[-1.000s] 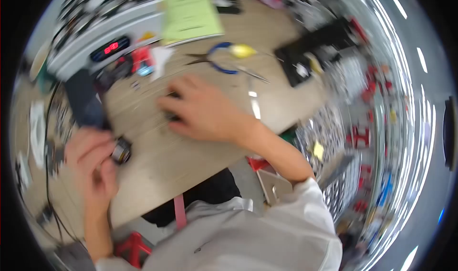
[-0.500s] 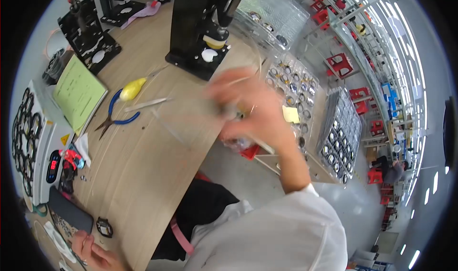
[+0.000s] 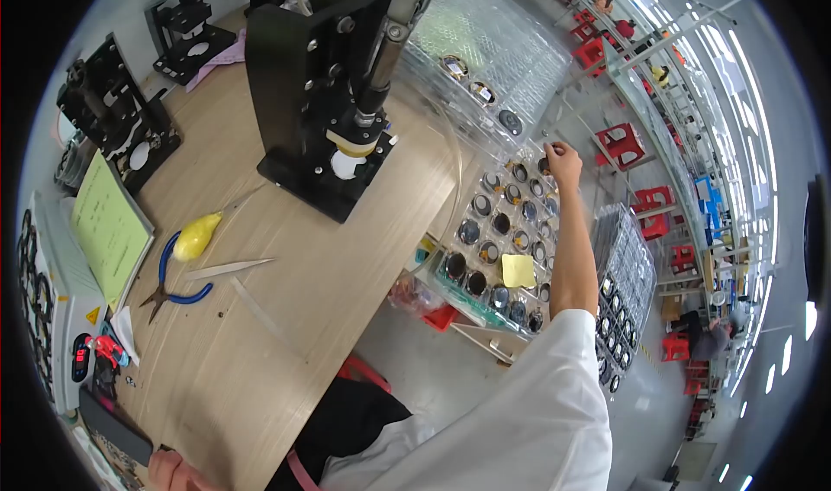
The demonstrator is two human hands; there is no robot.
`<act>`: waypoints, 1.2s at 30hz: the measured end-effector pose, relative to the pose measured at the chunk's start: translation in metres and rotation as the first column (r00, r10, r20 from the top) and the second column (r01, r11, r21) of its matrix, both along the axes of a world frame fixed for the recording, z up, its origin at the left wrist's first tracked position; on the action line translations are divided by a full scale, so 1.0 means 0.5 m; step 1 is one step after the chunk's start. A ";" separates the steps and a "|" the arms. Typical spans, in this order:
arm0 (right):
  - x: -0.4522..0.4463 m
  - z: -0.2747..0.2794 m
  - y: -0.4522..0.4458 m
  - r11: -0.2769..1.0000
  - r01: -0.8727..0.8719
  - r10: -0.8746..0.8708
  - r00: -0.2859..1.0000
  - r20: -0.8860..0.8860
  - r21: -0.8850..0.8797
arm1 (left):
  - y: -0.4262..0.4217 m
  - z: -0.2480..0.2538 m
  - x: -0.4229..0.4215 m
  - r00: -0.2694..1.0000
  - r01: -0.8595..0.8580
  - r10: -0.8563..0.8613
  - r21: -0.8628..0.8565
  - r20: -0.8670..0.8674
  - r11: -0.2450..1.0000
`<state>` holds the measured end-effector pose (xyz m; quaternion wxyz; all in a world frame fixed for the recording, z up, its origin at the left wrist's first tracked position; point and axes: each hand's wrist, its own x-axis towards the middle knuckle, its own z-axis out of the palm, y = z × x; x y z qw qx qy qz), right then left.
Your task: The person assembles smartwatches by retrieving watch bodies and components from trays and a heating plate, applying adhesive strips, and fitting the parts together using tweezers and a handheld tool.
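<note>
In a bright workshop, red stools (image 3: 621, 145) are standing beyond the work place, and a wooden table (image 3: 216, 378) is filling the left side. To its right, a clear tray (image 3: 472, 305) is carrying many round pieces in its cells; its long axis is running away from the person, slightly to the right. The right hand (image 3: 564, 164) is reaching over the far end of this tray, its fingers bending together at a dark round piece (image 3: 544, 166). This piece is lying just under the fingertips; whether they are gripping it, I cannot tell, nor which way it is facing. A yellow note (image 3: 518, 271) is resting on the tray's nearer part. The left hand (image 3: 173, 472) is staying well apart, at the table's near left, beside a dark long object (image 3: 117, 426); its fingers are curling, but being partly cut off, its grip I cannot tell.
</note>
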<state>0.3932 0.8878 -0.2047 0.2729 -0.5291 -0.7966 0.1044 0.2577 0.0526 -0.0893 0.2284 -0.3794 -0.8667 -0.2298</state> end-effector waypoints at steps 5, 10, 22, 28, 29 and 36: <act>-0.037 -0.004 0.010 0.984 -0.177 0.170 0.949 0.265 0.001 | 0.018 0.011 -0.005 0.998 0.033 -0.030 -0.056 0.060 0.998; -0.094 0.000 -0.004 0.979 -0.200 0.193 0.968 0.161 0.031 | -0.011 -0.014 -0.001 0.997 0.068 -0.068 -0.012 0.044 0.998; 0.099 -0.201 0.137 0.724 -0.689 0.446 0.503 0.740 0.031 | -0.158 -0.085 0.090 0.860 -0.421 0.394 0.015 0.324 0.907; 0.159 -0.233 0.321 0.811 -0.375 0.241 0.914 0.327 0.449 | -0.219 -0.072 0.107 0.736 -0.616 0.576 -0.001 0.357 0.788; 0.152 -0.150 0.237 0.835 -0.204 0.155 0.978 0.137 0.511 | -0.217 -0.075 0.105 0.701 -0.656 0.627 -0.038 0.340 0.754; -0.136 0.158 -0.760 0.755 -0.567 0.656 0.652 -0.380 0.331 | -0.207 -0.067 0.075 0.796 -0.536 0.483 0.053 0.365 0.843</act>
